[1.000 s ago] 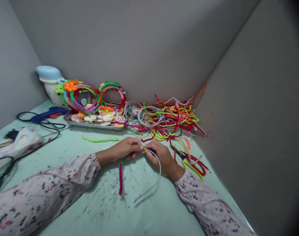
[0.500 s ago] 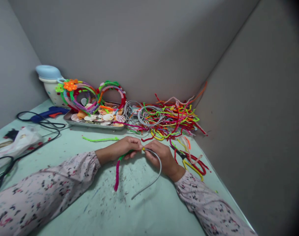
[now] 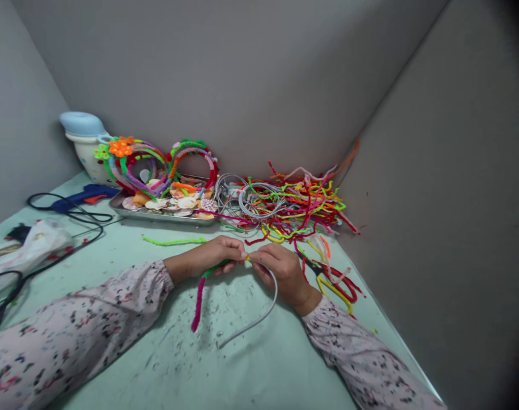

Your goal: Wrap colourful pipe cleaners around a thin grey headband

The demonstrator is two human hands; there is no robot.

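My left hand (image 3: 219, 253) is closed around a pipe cleaner (image 3: 198, 296) that is green near the fingers and magenta at its hanging end. My right hand (image 3: 280, 270) pinches the top end of a bare grey headband (image 3: 263, 310), whose curve runs down to the table. The fingertips of both hands meet at a small yellow tip on the headband's end. Both sleeves are pale with a dark floral print.
A pile of coloured pipe cleaners (image 3: 299, 208) and grey headbands (image 3: 254, 199) lies at the back. A metal tray (image 3: 156, 215) holds shells and wrapped headbands (image 3: 156, 162). Scissors (image 3: 331, 285) lie right of my hand. A blue glue gun (image 3: 84, 196), cables and a plastic bag (image 3: 28, 247) sit left.
The headband's free end and the magenta end of the pipe cleaner have swung to the left. The hands have stayed together at the headband's tip.
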